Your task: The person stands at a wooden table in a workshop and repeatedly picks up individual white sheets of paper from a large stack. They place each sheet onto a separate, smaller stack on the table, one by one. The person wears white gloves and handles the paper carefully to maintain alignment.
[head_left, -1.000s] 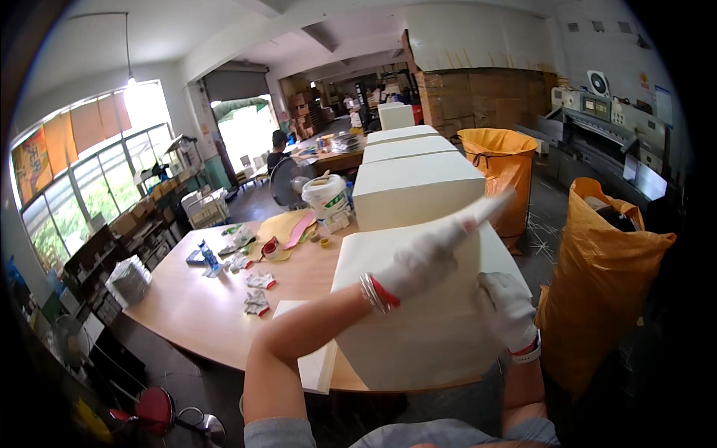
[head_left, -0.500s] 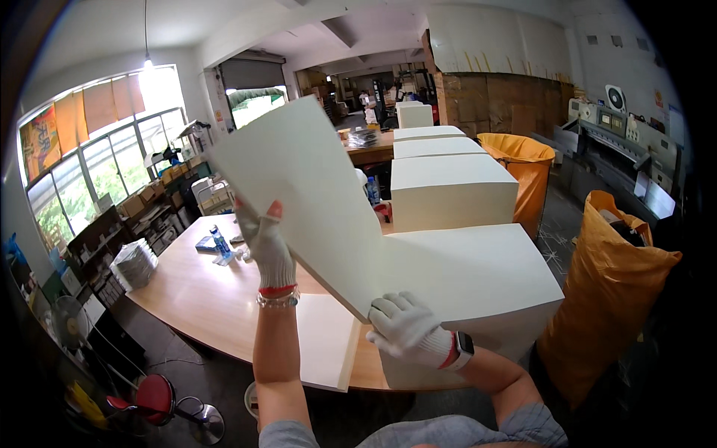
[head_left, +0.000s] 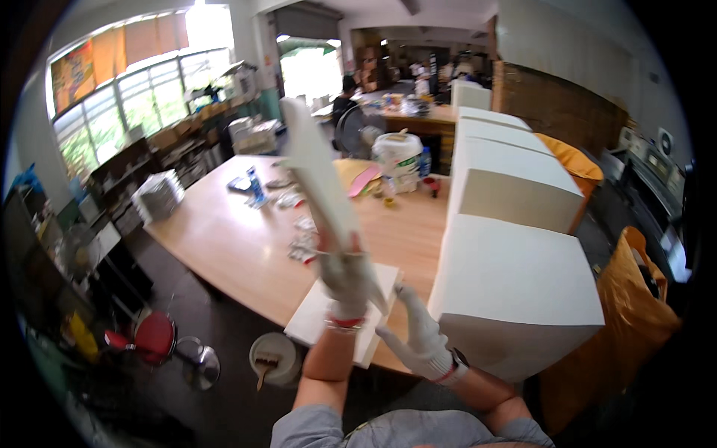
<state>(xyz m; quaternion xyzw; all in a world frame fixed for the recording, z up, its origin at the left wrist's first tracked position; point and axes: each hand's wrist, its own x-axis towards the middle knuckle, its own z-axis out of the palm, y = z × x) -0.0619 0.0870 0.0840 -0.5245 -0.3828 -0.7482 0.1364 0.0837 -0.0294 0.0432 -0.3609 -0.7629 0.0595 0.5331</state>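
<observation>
My left hand [head_left: 345, 285], in a white glove with bare fingertips, grips a thick white stack of paper [head_left: 321, 175]. The stack stands up on its edge, narrow side toward me, blurred by motion. My right hand [head_left: 420, 340], also gloved, is open beside the stack's lower end, thumb and fingers apart; whether it touches the paper I cannot tell. Beneath both hands a flat white stack of paper [head_left: 308, 312] lies at the table's near edge. To the right rises a tall white paper pile [head_left: 519, 272], its top level.
More paper piles [head_left: 515, 175] run back along the right. The wooden table [head_left: 216, 224] carries a white bucket [head_left: 398, 160], a blue bottle [head_left: 256, 187] and loose gloves [head_left: 304, 243]. Below its edge stands a pail [head_left: 282, 347] with a brush. An orange sack [head_left: 624, 299] is at right.
The paper stack has swung from broad side to edge-on and left the tall pile. My right hand has let go of its lower corner and opened. The view has turned.
</observation>
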